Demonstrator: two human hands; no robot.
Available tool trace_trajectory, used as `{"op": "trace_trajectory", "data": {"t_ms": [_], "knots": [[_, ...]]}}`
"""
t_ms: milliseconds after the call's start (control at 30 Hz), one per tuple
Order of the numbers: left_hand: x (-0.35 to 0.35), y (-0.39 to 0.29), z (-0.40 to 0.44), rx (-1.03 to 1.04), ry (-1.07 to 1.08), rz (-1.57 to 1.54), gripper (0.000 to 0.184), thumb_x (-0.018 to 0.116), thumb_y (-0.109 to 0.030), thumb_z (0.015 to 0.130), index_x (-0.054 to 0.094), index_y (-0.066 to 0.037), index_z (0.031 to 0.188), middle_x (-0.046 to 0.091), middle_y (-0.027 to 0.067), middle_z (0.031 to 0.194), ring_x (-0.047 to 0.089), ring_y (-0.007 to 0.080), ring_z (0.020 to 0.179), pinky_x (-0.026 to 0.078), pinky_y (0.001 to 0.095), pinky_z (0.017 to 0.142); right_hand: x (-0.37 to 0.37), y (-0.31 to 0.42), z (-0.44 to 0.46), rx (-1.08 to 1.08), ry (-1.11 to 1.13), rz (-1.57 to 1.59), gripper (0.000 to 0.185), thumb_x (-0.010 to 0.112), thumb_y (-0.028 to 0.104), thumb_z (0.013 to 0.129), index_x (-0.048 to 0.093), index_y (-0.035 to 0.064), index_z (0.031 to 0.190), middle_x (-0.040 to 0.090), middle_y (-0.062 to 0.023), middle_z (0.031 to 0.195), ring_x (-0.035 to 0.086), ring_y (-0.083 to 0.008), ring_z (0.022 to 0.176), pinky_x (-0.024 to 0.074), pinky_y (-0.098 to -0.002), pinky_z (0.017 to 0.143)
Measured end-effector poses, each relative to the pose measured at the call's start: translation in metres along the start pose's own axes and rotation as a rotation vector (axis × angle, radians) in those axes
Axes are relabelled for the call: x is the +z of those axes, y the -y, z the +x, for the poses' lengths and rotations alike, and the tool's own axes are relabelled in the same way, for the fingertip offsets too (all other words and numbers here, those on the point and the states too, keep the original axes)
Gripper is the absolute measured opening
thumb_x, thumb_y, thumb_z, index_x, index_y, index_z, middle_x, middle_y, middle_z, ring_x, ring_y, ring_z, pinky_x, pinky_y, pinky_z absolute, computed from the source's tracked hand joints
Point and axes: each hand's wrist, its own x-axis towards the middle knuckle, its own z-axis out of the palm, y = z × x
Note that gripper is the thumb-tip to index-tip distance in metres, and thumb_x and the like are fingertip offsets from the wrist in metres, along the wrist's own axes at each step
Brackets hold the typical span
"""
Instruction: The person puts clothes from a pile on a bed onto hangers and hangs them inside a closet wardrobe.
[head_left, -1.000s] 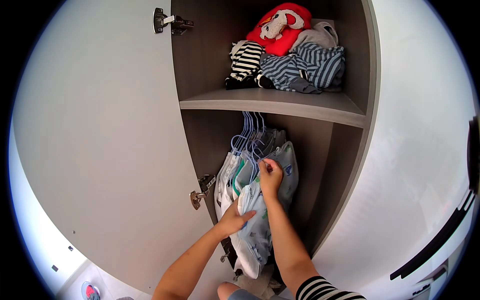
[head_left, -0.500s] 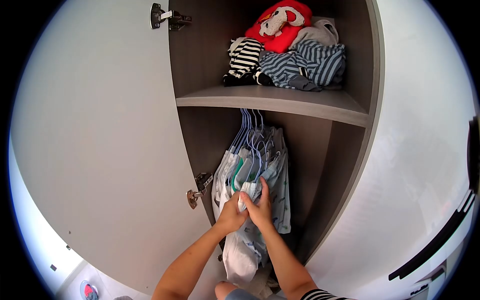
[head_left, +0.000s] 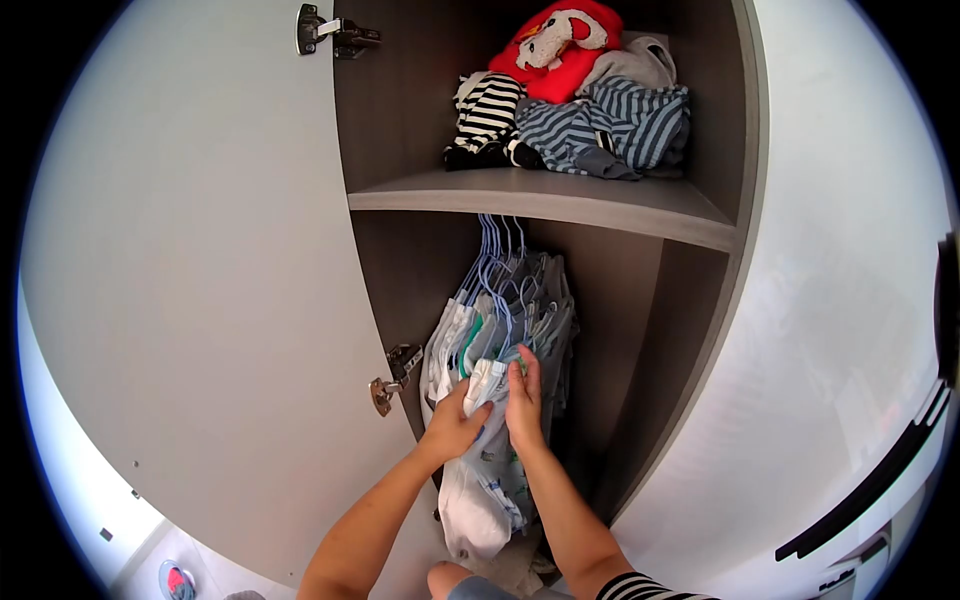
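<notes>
Several small garments (head_left: 466, 325) hang from blue hangers (head_left: 490, 250) in the lower compartment of the cupboard. My left hand (head_left: 456, 428) grips the left side of a white and pale blue garment (head_left: 474, 505), its thumb lying over the cloth. At that garment's right upper edge is my right hand (head_left: 525, 402), with its fingers pointing up and pressed around the cloth near the hanger. The two hands are a little apart, with the garment's collar between them. The fingertips of my left hand are partly hidden by the cloth.
A grey shelf (head_left: 540, 196) above bears a red garment (head_left: 555, 50), a black-and-white striped one (head_left: 490, 110) and blue striped clothes (head_left: 610, 125). The white door (head_left: 200, 280) stands open at the left, with a metal hinge (head_left: 382, 396) near my left hand.
My right hand has come down from the hanger's top to the garment's right side. The garment's collar has been drawn together, and the hands have since moved slightly apart.
</notes>
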Motion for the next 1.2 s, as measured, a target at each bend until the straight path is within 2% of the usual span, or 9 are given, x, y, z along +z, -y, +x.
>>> {"op": "trace_trajectory", "data": {"t_ms": [167, 300, 400, 500, 600, 700, 900, 933, 1200], "knots": [[-0.001, 0.000, -0.003, 0.018, -0.054, 0.155, 0.040, 0.066, -0.022, 0.089, 0.058, -0.002, 0.123, 0.069, 0.0232, 0.101, 0.068, 0.0375, 0.093, 0.052, 0.0413, 0.082, -0.003, -0.002, 0.000, 0.027, -0.018, 0.146, 0.055, 0.058, -0.001, 0.094, 0.036, 0.0052, 0.144, 0.057, -0.0128, 0.125, 0.054, -0.0206, 0.115, 0.0430, -0.0308, 0.097], [0.006, 0.001, 0.001, 0.015, -0.141, 0.230, 0.036, 0.065, -0.022, 0.089, 0.061, -0.003, 0.120, 0.068, 0.0251, 0.101, 0.066, 0.0421, 0.094, 0.052, 0.0434, 0.081, -0.009, -0.012, 0.003, -0.102, -0.018, -0.224, 0.061, 0.063, 0.003, 0.091, 0.036, 0.0042, 0.145, 0.056, -0.0178, 0.131, 0.054, -0.0289, 0.119, 0.0415, -0.0366, 0.103], [0.015, 0.006, 0.001, 0.065, -0.178, 0.197, 0.037, 0.067, -0.021, 0.088, 0.062, -0.002, 0.120, 0.070, 0.0220, 0.100, 0.069, 0.0349, 0.091, 0.052, 0.0398, 0.079, -0.010, -0.008, 0.002, -0.122, -0.083, -0.350, 0.063, 0.067, 0.010, 0.089, 0.038, 0.0046, 0.145, 0.052, -0.0222, 0.136, 0.050, -0.0358, 0.125, 0.0383, -0.0416, 0.107], [0.015, 0.002, 0.003, -0.036, -0.110, 0.004, 0.037, 0.067, -0.014, 0.089, 0.061, -0.001, 0.123, 0.069, 0.0091, 0.092, 0.061, 0.0118, 0.070, 0.049, 0.0262, 0.063, -0.019, -0.014, 0.002, -0.164, -0.063, -0.446, 0.059, 0.068, 0.022, 0.091, 0.044, 0.0051, 0.142, 0.050, -0.0249, 0.136, 0.046, -0.0399, 0.128, 0.0361, -0.0438, 0.108], [0.017, 0.012, 0.006, -0.028, -0.070, -0.095, 0.044, 0.071, -0.017, 0.083, 0.061, 0.002, 0.122, 0.072, 0.0135, 0.096, 0.066, 0.0172, 0.083, 0.051, 0.0318, 0.072, -0.019, 0.000, -0.001, -0.097, 0.043, -0.538, 0.058, 0.067, 0.033, 0.092, 0.049, 0.0046, 0.138, 0.050, -0.0256, 0.134, 0.045, -0.0410, 0.127, 0.0356, -0.0441, 0.107], [0.016, 0.004, 0.002, -0.006, -0.086, 0.018, 0.039, 0.067, -0.012, 0.088, 0.060, 0.002, 0.124, 0.069, 0.0072, 0.091, 0.058, 0.0090, 0.068, 0.046, 0.0244, 0.059, -0.005, 0.000, -0.008, -0.101, 0.021, -0.482, 0.058, 0.065, 0.038, 0.093, 0.050, 0.0033, 0.137, 0.051, -0.0256, 0.131, 0.047, -0.0416, 0.123, 0.0361, -0.0447, 0.106], [0.010, -0.005, 0.041, 0.166, -0.124, 0.189, 0.039, 0.065, -0.013, 0.089, 0.058, 0.002, 0.124, 0.070, 0.0146, 0.094, 0.063, 0.0193, 0.077, 0.050, 0.0340, 0.068, 0.019, 0.020, 0.021, -0.246, -0.025, -0.383, 0.056, 0.065, 0.033, 0.094, 0.049, 0.0018, 0.137, 0.052, -0.0246, 0.131, 0.047, -0.0400, 0.124, 0.0361, -0.0445, 0.106], [0.011, -0.020, 0.047, 0.180, -0.197, 0.115, 0.034, 0.064, -0.014, 0.082, 0.061, 0.001, 0.112, 0.064, 0.0240, 0.079, 0.062, 0.0367, 0.065, 0.048, 0.0425, 0.061, 0.023, 0.024, 0.029, -0.309, -0.017, -0.394, 0.055, 0.065, 0.030, 0.094, 0.049, 0.0016, 0.137, 0.053, -0.0235, 0.131, 0.049, -0.0383, 0.123, 0.0376, -0.0431, 0.106], [0.005, -0.044, 0.091, 0.375, -0.290, 0.134, 0.028, 0.065, -0.012, 0.082, 0.061, 0.000, 0.107, 0.065, 0.0240, 0.078, 0.063, 0.0396, 0.066, 0.048, 0.0444, 0.060, 0.039, 0.044, 0.080, -0.421, -0.017, -0.375, 0.050, 0.067, 0.025, 0.093, 0.053, 0.0021, 0.135, 0.056, -0.0212, 0.131, 0.054, -0.0342, 0.121, 0.0414, -0.0399, 0.103]]}}
